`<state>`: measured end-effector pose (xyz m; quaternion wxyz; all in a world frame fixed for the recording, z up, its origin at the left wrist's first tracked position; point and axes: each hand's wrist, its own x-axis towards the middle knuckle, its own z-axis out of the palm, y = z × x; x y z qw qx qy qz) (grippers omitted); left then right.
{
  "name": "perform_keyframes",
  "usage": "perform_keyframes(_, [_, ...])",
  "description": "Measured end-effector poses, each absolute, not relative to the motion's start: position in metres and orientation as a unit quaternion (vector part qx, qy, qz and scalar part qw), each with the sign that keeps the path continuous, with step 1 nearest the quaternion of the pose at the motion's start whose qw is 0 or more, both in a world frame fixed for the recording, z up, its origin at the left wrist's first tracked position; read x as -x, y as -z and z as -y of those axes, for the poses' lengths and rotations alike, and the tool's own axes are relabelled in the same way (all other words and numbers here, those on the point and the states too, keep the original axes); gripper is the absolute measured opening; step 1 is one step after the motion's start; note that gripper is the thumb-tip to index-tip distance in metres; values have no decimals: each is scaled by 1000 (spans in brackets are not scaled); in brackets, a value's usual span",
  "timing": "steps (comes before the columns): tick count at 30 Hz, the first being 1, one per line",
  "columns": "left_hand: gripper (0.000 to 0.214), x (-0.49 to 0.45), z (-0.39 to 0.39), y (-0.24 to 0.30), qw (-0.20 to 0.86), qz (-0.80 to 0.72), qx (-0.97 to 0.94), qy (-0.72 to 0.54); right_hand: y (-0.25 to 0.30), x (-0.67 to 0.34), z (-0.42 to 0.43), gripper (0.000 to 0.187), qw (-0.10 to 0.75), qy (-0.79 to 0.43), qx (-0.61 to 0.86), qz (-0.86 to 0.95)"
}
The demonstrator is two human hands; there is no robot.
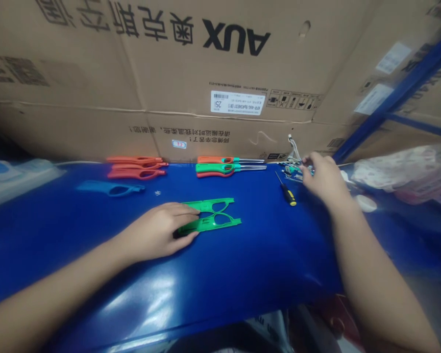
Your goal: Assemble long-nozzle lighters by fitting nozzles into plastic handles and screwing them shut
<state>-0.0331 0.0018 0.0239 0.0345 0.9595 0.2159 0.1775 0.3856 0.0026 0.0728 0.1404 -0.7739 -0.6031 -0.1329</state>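
Note:
My left hand (160,230) lies on the blue table (242,264), its fingers pinching the near ends of two green plastic lighter shells (215,214) that lie side by side. My right hand (322,179) reaches to the far right, fingers curled over a small heap of wired parts (293,164) against the cardboard. A yellow and black screwdriver (287,191) lies just left of that hand.
Orange shells (137,166) and a blue shell (110,188) lie at the back left. Three assembled lighters (228,166) rest at the back centre. A large cardboard box (206,73) walls the back. A blue rack post (393,93) and bagged goods (400,171) stand right.

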Motion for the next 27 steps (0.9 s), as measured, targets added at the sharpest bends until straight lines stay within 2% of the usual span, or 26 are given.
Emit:
perform_keyframes(3, [29,36,-2,-31,37,-216,-964,-153,-69,-353,1,10,259,178,625,715])
perform_keyframes(6, [29,39,-1,-37,38,-224,-966,-124,-62,-319,11,6,306,94,520,791])
perform_keyframes(11, [31,42,0,-40,40,-226,-968,-104,-44,-280,30,8,251,-76,440,859])
perform_keyframes(15, [31,44,-1,-40,32,-221,-970,-99,-29,-270,31,7,259,-160,388,870])
perform_keyframes(23, [32,38,2,-37,28,-240,-951,-194,-38,-273,33,13,256,-183,381,870])
perform_keyframes(27, [30,33,2,-28,62,-272,-929,-244,-45,-277,35,14,238,-175,387,873])
